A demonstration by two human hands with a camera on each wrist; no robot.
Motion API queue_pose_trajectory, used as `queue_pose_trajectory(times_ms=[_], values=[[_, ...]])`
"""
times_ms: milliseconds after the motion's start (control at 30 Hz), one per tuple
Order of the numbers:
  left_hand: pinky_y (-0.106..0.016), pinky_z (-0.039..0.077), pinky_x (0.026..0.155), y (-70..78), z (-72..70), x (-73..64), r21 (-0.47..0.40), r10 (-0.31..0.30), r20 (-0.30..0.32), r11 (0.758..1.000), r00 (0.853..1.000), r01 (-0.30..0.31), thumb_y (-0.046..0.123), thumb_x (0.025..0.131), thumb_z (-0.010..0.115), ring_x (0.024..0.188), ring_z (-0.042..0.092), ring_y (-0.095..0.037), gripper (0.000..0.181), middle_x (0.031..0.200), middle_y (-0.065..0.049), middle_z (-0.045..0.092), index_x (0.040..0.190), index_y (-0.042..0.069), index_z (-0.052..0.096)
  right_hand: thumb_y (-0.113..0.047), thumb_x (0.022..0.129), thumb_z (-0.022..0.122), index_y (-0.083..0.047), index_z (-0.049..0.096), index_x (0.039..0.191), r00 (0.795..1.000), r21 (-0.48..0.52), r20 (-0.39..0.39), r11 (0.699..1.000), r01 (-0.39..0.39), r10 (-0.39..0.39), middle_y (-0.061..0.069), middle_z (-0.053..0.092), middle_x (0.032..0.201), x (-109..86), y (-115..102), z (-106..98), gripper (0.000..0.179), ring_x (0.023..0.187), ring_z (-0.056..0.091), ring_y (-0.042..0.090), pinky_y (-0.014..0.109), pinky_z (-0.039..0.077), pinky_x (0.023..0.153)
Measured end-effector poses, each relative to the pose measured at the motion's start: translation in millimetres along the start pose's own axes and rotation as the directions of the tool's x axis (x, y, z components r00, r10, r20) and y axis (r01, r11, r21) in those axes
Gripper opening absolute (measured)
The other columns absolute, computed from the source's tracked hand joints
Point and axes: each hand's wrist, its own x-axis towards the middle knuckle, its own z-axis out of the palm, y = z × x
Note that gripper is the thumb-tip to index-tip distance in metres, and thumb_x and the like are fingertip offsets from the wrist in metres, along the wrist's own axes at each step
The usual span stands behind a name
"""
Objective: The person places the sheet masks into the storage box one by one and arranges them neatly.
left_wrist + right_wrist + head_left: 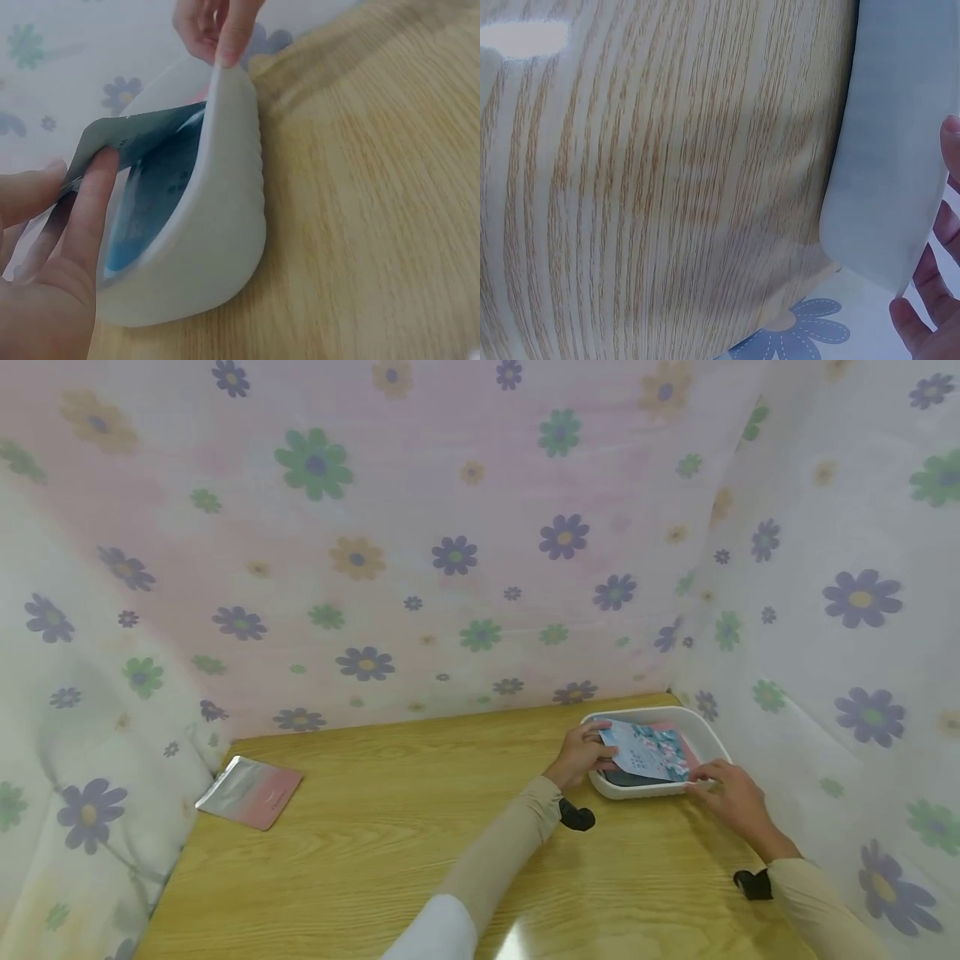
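Note:
In the head view, a white plastic basket (637, 792) stands at the back right of the table. My left hand (581, 753) pinches a light blue flowered sachet (645, 749) by its left edge, between thumb and fingers. Tilted, this sachet lies over the basket's opening, its left end raised in the left wrist view. Beneath it, a dark blue packet (161, 195) rests inside, and a bit of a pink packet (686, 752) shows at the far side. My right hand (731, 797) grips the basket's near right rim, thumb outside, fingers partly hidden.
A pink and silver sachet (253, 792) lies flat at the left end of the wooden table (390, 835). Flowered cloth (450, 527) hangs behind and along both sides, close to the basket's right end.

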Motion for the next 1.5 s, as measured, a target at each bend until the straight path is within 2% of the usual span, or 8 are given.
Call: queue_pose_trajectory(times_ms=[333, 633, 800, 1067, 1167, 1267, 1400, 1500], values=[[-0.037, 0.057, 0.066, -5.8, 2.8, 1.7, 0.015, 0.044, 0.001, 0.999, 0.999, -0.044, -0.008, 0.083, 0.065, 0.077, 0.067, -0.031, 0.052, 0.095, -0.015, 0.065, 0.133, 0.004, 0.054, -0.008, 0.064, 0.084, -0.007, 0.069, 0.076, 1.0, 0.018, -0.015, 1.0, 0.008, -0.008, 0.007, 0.062, 0.077, 6.3, -4, 8, 0.019, 0.069, 0.058, 0.03, 0.043, 0.044, 0.06], [-0.03, 0.056, 0.056, -3.4, 4.9, -1.4, 0.361, 0.028, -0.039, 0.933, 0.999, -0.012, -0.01, 0.08, 0.069, 0.061, 0.066, -0.025, 0.051, 0.086, -0.011, 0.059, 0.128, 0.003, 0.057, -0.007, 0.064, 0.084, -0.007, 0.068, 0.075, 1.0, 0.024, -0.005, 1.0, -0.018, 0.018, 0.007, 0.063, 0.078, 6.1, -9, 9, 0.019, 0.07, 0.059, 0.031, 0.045, 0.046, 0.06], [-0.028, 0.054, 0.049, -7.5, 3.9, 5.5, 0.57, 0.005, 0.027, 0.821, 1.0, -0.019, -0.012, 0.078, 0.068, 0.046, 0.061, -0.018, 0.049, 0.076, -0.011, 0.059, 0.124, 0.003, 0.059, -0.007, 0.064, 0.084, -0.009, 0.068, 0.073, 1.0, 0.028, -0.009, 0.999, -0.016, 0.017, 0.007, 0.063, 0.078, 4.1, -8, 12, 0.019, 0.07, 0.059, 0.03, 0.044, 0.046, 0.06], [-0.02, 0.047, 0.049, 4.9, 10.8, 0.2, 0.815, 0.111, 0.115, 0.558, 0.987, -0.157, -0.011, 0.076, 0.063, 0.052, 0.054, -0.01, 0.039, 0.1, -0.016, 0.065, 0.114, -0.005, 0.062, -0.005, 0.063, 0.084, -0.007, 0.067, 0.073, 1.0, 0.035, -0.023, 0.999, -0.014, 0.014, 0.009, 0.063, 0.078, 1.1, -9, 10, 0.02, 0.071, 0.059, 0.031, 0.045, 0.046, 0.061], [-0.016, 0.031, 0.047, 16.7, 15.8, -6.1, 0.872, 0.149, 0.146, 0.448, 0.978, -0.198, -0.009, 0.075, 0.059, 0.048, 0.032, -0.005, 0.011, 0.066, -0.003, 0.053, 0.072, 0.002, 0.058, -0.005, 0.063, 0.084, -0.006, 0.068, 0.075, 1.0, 0.03, -0.027, 0.999, -0.01, 0.011, 0.009, 0.063, 0.078, 1.6, -7, 10, 0.02, 0.072, 0.059, 0.031, 0.047, 0.047, 0.063], [-0.016, 0.02, 0.048, 25.0, 19.5, -9.4, 0.892, 0.168, 0.155, 0.401, 0.974, -0.211, -0.005, 0.076, 0.06, 0.049, 0.017, -0.004, 0.035, 0.058, 0.004, 0.029, 0.058, 0.01, 0.034, -0.006, 0.064, 0.084, -0.005, 0.069, 0.077, 1.0, 0.027, -0.02, 0.999, -0.018, 0.019, 0.009, 0.063, 0.08, 2.4, -5, 9, 0.02, 0.073, 0.059, 0.031, 0.048, 0.046, 0.065], [-0.015, 0.031, 0.046, 30.1, 20.9, -10.7, 0.852, 0.143, 0.184, 0.47, 0.972, -0.231, -0.004, 0.077, 0.062, 0.05, 0.036, -0.006, 0.005, 0.071, -0.004, 0.059, 0.075, -0.002, 0.065, -0.007, 0.065, 0.084, -0.005, 0.07, 0.077, 0.999, 0.014, -0.005, 0.999, -0.049, 0.049, 0.01, 0.063, 0.08, 2.0, -3, 5, 0.019, 0.074, 0.059, 0.032, 0.05, 0.046, 0.065], [-0.017, 0.044, 0.051, 31.0, 19.8, -11.1, 0.814, 0.107, 0.229, 0.523, 0.968, -0.25, -0.003, 0.079, 0.063, 0.064, 0.055, -0.008, 0.023, 0.094, -0.009, 0.068, 0.101, -0.004, 0.071, -0.008, 0.065, 0.084, -0.006, 0.07, 0.077, 0.998, 0.006, 0.007, 0.998, -0.066, 0.066, 0.009, 0.064, 0.08, 0.3, -1, 0, 0.019, 0.074, 0.059, 0.032, 0.049, 0.047, 0.064]])
